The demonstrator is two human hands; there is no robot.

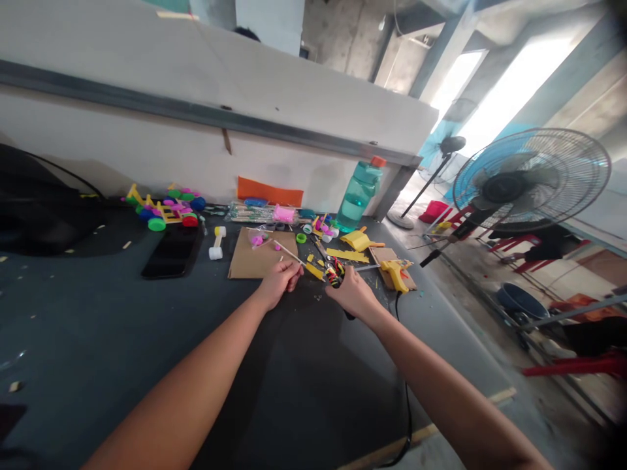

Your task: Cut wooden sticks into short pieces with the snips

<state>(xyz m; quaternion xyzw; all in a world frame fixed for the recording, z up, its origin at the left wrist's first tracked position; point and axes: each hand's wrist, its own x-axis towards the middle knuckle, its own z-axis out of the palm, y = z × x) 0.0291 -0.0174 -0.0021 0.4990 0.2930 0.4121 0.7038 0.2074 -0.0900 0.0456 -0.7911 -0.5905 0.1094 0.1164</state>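
My left hand [280,285] is closed, its fingertips pinched around a thin pale stick [290,252] just above a piece of brown cardboard [245,261]. To its right, my right hand [356,292] is wrapped round a tool with red, yellow and black handles [335,271]; the palm covers part of it and its exact kind is unclear. A yellow strip [314,271] lies between the two hands. Beyond them are a green ring [301,238] and a longer yellow strip [347,254].
A yellow glue gun [394,274] with a black cord rests at right, near a teal water bottle [357,199]. At left are a black phone [172,253], a white-wheeled piece [217,244] and colourful wheeled models [166,210]. A fan [509,189] stands beyond the table's right edge.
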